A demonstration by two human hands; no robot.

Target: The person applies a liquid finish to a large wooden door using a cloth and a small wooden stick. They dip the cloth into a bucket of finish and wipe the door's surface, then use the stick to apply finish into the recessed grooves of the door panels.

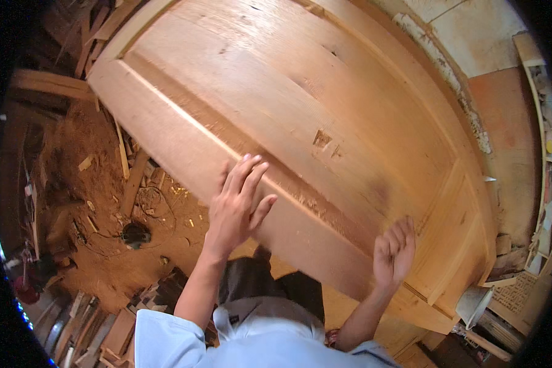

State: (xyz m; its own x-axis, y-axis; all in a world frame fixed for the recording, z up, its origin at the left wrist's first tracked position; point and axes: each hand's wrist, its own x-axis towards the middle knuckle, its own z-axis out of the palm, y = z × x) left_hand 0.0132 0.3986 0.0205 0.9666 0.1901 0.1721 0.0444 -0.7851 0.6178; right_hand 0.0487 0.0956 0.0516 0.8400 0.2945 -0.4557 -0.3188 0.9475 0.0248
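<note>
A large wooden door panel (245,80) with a raised frame lies across the view in front of me. My left hand (236,199) rests on its near frame rail, fingers stretched out and tips at the inner edge of the rail; nothing shows in it. Over the panel's lower right part, my right hand (395,253) is raised with its fingers curled in. Whether anything lies inside those fingers is hidden. A small squarish rough patch (322,138) marks the panel's middle, and wood dust lies in the groove (306,199) along the near rail.
Brown dust and wood scraps (86,162) cover the floor at left, around a dark round object (135,235) with a cord. Stacked wood offcuts (98,331) stand at lower left. On the right, a wooden shelf (541,153) runs along the tiled floor (478,37).
</note>
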